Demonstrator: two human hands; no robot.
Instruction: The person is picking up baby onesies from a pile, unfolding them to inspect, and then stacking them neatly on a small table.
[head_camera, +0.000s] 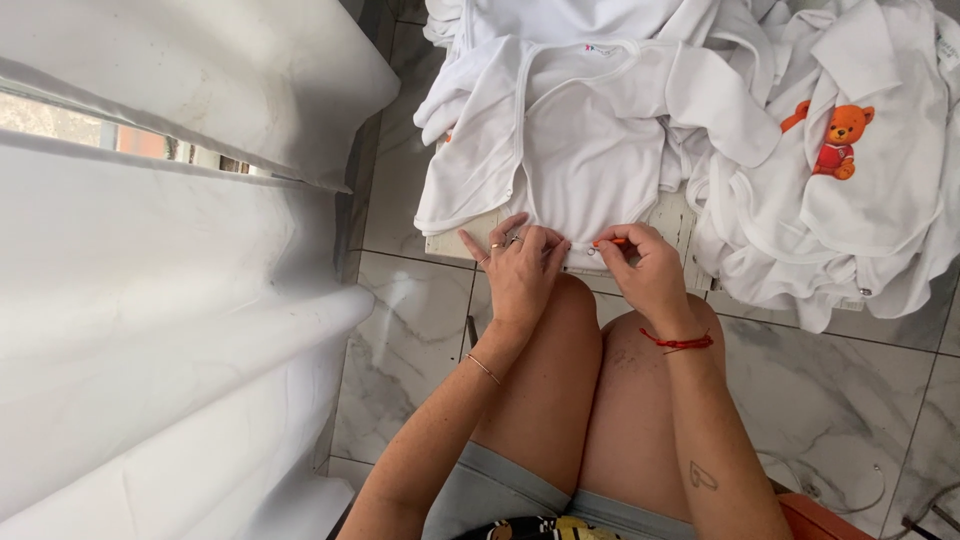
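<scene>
White curtain (150, 300), marble floor tiles (400, 330), bear-print garment (850, 140) in the heap.

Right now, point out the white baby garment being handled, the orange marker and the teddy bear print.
white baby garment (590, 150), head view, chest panel.
orange marker (612, 241), head view, barrel.
teddy bear print (840, 135), head view, body.

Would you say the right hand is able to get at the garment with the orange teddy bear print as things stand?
Probably yes. The right hand is at the hem of the white bodysuit, holding a small orange tool. The teddy bear garment lies uncovered atop the pile on its right, with nothing between, though the hand is occupied.
</scene>
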